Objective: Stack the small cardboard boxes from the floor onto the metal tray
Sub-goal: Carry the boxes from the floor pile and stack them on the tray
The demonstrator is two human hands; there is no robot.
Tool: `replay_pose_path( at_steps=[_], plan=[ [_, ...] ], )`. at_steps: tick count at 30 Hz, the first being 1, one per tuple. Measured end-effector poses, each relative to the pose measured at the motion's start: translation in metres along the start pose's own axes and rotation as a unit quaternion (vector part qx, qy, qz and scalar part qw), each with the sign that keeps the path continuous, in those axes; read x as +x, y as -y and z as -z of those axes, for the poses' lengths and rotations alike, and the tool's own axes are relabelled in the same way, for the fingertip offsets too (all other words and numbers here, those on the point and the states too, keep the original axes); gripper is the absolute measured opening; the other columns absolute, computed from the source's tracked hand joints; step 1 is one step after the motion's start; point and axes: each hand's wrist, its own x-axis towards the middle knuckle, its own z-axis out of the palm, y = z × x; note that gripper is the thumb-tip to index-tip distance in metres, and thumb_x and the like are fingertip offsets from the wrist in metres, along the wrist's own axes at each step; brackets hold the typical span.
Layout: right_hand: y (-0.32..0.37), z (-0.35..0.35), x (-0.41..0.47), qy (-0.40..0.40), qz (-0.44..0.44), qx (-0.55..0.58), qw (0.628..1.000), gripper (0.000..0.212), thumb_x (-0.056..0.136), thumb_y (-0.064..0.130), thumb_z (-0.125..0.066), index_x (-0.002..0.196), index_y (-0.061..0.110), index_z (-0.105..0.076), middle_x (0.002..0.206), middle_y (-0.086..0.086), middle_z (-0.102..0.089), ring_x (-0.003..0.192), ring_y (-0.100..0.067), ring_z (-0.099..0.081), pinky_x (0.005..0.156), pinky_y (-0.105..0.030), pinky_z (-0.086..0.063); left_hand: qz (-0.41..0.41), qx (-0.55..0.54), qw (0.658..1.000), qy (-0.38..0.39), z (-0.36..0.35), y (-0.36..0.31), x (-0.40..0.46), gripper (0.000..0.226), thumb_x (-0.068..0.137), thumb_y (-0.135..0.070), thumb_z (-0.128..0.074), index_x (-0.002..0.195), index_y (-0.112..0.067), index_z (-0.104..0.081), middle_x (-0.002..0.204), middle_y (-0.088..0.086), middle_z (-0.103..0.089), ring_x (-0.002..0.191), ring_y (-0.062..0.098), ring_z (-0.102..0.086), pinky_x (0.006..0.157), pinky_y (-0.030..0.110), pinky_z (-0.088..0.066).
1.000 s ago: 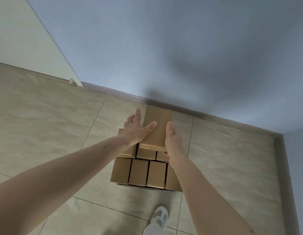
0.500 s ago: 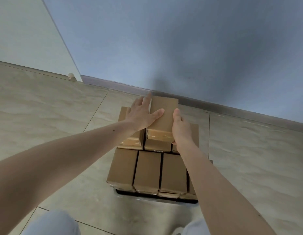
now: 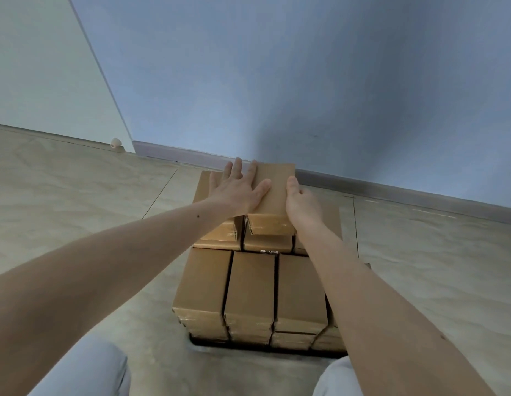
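The top box (image 3: 272, 195) lies on the upper layer of the stack of boxes (image 3: 251, 290), in the middle of the far row, close to the wall (image 3: 305, 81). The left hand (image 3: 237, 190) lies flat on it with straight, spread fingers, the thumb on the lid. The right hand (image 3: 301, 202) holds its right side; the thumb is on the top edge and the other fingers are hidden behind the box, so I cannot tell how tightly they curl.

The box seems not fully seated: its near end stands a little out over the box below, and its left edge is not quite in line with the neighbour box (image 3: 220, 224). If the hands let go now, it may stay crooked, and later boxes on top would lean. A hard push from the left hand could also slide the lower boxes toward the wall, because only friction keeps them.

Of the metal tray (image 3: 197, 340) only a dark edge shows under the front row on the floor (image 3: 77, 195). Whether the far row stands fully inside the tray cannot be seen; if not, the stack could tip backward.
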Motion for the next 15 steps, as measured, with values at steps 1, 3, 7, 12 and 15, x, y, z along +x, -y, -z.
replay_pose_path(
  at_steps=[1, 3, 7, 12, 15],
  plan=[
    [-0.002, 0.000, 0.003, -0.004, 0.004, -0.005, 1.000, 0.061, 0.106, 0.056, -0.027, 0.130, 0.010, -0.059, 0.130, -0.012, -0.062, 0.120, -0.031, -0.056, 0.092, -0.034, -0.040, 0.001, 0.003, 1.000, 0.000, -0.001, 0.000, 0.002, 0.074, 0.099, -0.068, -0.017, 0.159, -0.034, 0.008, 0.168, 0.002, 0.014, 0.154, 0.021, 0.016, 0.123, 0.053, 0.010],
    [-0.003, -0.001, 0.008, -0.006, -0.002, -0.014, 1.000, 0.063, 0.105, 0.056, -0.027, 0.132, 0.009, -0.057, 0.135, -0.013, -0.060, 0.124, -0.032, -0.054, 0.093, -0.035, -0.038, 0.003, 0.007, 1.000, -0.001, -0.003, 0.001, 0.005, 0.074, 0.099, -0.069, -0.015, 0.159, -0.033, 0.008, 0.168, 0.003, 0.015, 0.154, 0.021, 0.017, 0.122, 0.053, 0.012],
    [-0.008, -0.007, 0.017, 0.000, -0.019, -0.002, 1.000, 0.069, 0.104, 0.059, -0.028, 0.139, 0.006, -0.053, 0.140, -0.015, -0.056, 0.129, -0.035, -0.051, 0.107, -0.041, -0.040, 0.012, 0.014, 1.000, 0.005, -0.008, 0.002, 0.009, 0.074, 0.098, -0.070, -0.013, 0.159, -0.035, 0.008, 0.168, 0.002, 0.016, 0.154, 0.021, 0.017, 0.122, 0.054, 0.013],
    [-0.014, -0.014, 0.024, 0.004, -0.035, 0.023, 0.999, 0.069, 0.103, 0.059, -0.034, 0.140, 0.005, -0.052, 0.142, -0.015, -0.056, 0.130, -0.035, -0.052, 0.110, -0.044, -0.040, 0.014, 0.022, 1.000, 0.009, -0.014, 0.008, 0.010, 0.074, 0.098, -0.070, -0.012, 0.159, -0.034, 0.007, 0.168, -0.001, 0.016, 0.153, 0.021, 0.019, 0.121, 0.055, 0.014],
    [-0.017, -0.019, 0.027, 0.006, -0.035, 0.037, 0.999, 0.068, 0.103, 0.058, -0.035, 0.138, 0.003, -0.053, 0.141, -0.017, -0.056, 0.129, -0.036, -0.052, 0.110, -0.045, -0.041, 0.014, 0.027, 1.000, 0.003, -0.018, 0.010, 0.012, 0.073, 0.099, -0.069, -0.012, 0.160, -0.033, 0.007, 0.168, -0.002, 0.017, 0.153, 0.021, 0.020, 0.121, 0.055, 0.014]
  ],
)
